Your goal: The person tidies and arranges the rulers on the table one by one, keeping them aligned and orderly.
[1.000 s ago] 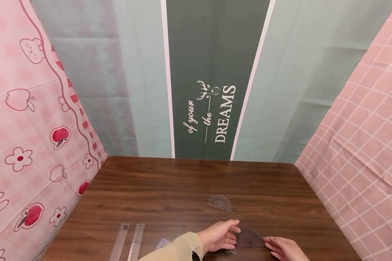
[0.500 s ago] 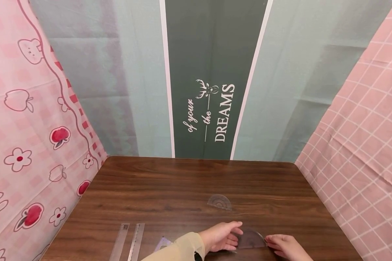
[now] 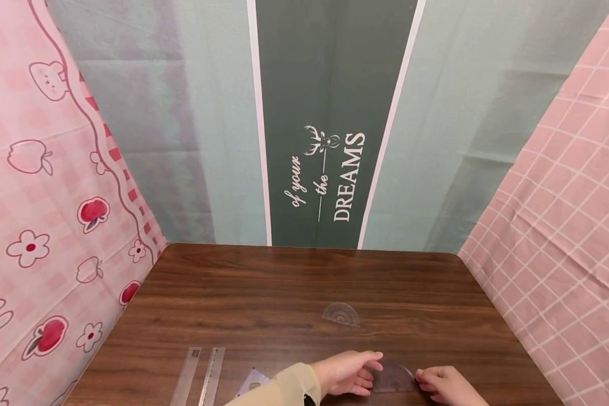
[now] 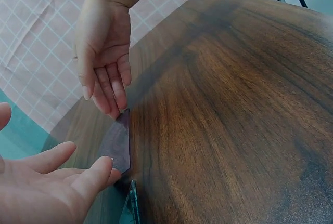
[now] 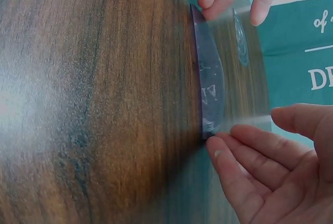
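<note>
A dark purple, see-through protractor (image 3: 395,380) lies on the table between the two hands, its straight edge toward the person. My left hand (image 3: 351,374) is at its left end with relaxed fingers; in the left wrist view fingertips (image 4: 106,168) meet the protractor's near corner. At the opposite end is my right hand (image 3: 448,385), whose fingertips (image 5: 214,143) touch the corner in the right wrist view, fingers extended rather than wrapped round it. Farther back lies a smaller clear protractor (image 3: 341,314). A thin greenish see-through piece (image 4: 131,207) lies beside the left hand.
Two clear rulers, one on the left (image 3: 185,376) and one beside it (image 3: 213,376), lie at the front left of the wooden table (image 3: 264,282). A purple-edged clear piece (image 3: 254,381) is partly covered by the left sleeve. Fabric curtains (image 3: 553,169) surround the table.
The purple protractor has slid a little to the right and nearer to the person. Both hands have shifted right with it, fingers staying at its ends.
</note>
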### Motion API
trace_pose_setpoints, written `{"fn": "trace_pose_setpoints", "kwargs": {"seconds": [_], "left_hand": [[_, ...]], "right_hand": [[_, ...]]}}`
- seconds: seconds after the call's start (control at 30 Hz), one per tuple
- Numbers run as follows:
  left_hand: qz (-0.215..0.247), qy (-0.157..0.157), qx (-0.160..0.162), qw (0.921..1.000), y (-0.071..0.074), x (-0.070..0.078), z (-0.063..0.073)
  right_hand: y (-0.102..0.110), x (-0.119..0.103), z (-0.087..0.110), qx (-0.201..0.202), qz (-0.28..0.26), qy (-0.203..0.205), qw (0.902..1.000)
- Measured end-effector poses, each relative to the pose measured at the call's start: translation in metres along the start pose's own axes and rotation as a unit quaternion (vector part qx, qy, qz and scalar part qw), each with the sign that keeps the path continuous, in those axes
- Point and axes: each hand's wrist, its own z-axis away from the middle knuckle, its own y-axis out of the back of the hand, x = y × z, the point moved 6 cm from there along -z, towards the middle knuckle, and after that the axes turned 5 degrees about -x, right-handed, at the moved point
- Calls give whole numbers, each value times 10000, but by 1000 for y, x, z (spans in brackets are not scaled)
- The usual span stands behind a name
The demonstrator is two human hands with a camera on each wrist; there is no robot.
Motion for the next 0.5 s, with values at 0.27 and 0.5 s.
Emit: {"fn": "trace_pose_setpoints", "kwargs": {"seconds": [0.27,0.5], "left_hand": [[-56,63,-95,9999,0,0,-2],[-9,185,-254,9995,1,1,0]], "right_hand": [[-1,-9,-1,58,464,-26,9989],[0,-13,-4,108,961,-37,9953]]}}
